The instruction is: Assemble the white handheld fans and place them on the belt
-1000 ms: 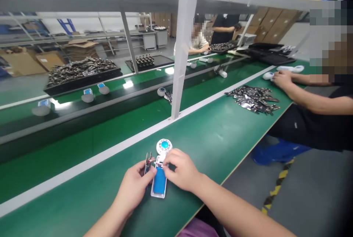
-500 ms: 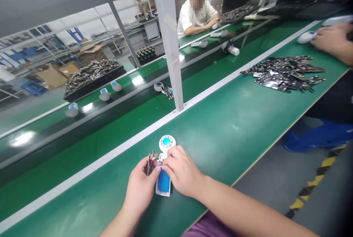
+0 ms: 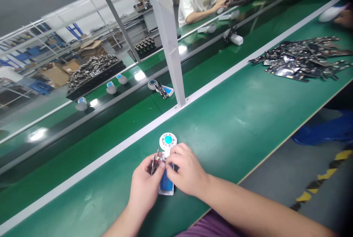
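On the green bench lies a white plastic housing [image 3: 166, 192], with a round vented head around a turquoise disc at its far end and a blue inside in its long handle. My left hand [image 3: 147, 180] is closed on a small circuit board [image 3: 153, 164], held on edge beside the housing's neck. My right hand [image 3: 187, 170] rests over the neck and handle, its thumb and fingertips pinched close to the left thumb. Whatever sits between those right fingertips is too small and covered to name.
A heap of circuit boards [image 3: 300, 60] lies on the bench to the right. A metal post [image 3: 172, 49] stands ahead. Beyond the white rail, a housing with a board [image 3: 162, 90] rests on the green belt. Across it, a person in a white shirt [image 3: 200, 5] works.
The camera view has shifted slightly. My hands stay at the housing's neck with almost the same grip. At the far right, the co-worker's hand and white piece have moved toward the frame edge.
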Tool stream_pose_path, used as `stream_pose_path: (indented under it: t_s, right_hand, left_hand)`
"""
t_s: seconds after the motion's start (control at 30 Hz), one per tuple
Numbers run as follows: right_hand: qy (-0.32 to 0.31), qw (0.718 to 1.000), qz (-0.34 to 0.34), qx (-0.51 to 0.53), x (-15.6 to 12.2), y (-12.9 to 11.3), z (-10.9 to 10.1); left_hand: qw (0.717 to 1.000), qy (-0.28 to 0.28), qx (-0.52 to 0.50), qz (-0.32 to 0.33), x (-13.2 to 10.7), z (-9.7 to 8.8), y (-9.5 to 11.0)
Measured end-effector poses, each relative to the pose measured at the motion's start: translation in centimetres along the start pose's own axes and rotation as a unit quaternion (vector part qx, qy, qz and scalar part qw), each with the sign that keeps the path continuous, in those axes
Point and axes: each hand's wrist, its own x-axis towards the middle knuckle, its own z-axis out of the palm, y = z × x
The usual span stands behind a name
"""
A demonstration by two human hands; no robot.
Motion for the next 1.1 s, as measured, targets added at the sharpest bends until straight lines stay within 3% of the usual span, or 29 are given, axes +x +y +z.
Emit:
stream_pose_path:
  t_s: [0.13,0.27,0.43,0.83,1.1]
  right_hand:
    - [0.024,0.999,0.026,0.022,0.1,-0.2,0.1]
    - [0.038,0.997,0.049,0.047,0.3,-0.4,0.0]
    - [0.030,0.996,0.061,0.056,0.3,-0.7,-0.1]
    - [0.001,0.991,0.093,0.096,0.6,-0.7,-0.5]
    - [-0.013,0.989,0.110,0.094,0.7,-0.7,-0.7]
  left_hand:
    - [0.990,-0.013,0.092,0.105,-0.3,-0.3,-0.1]
    - [0.962,0.005,0.192,0.194,-0.5,-0.7,-0.5]
    - [0.925,0.026,0.245,0.290,-0.7,-0.5,-1.4]
    - [0.846,0.071,0.366,0.381,-0.3,-0.4,-1.8]
    - [0.835,0.084,0.382,0.387,-0.4,-0.3,-2.1]
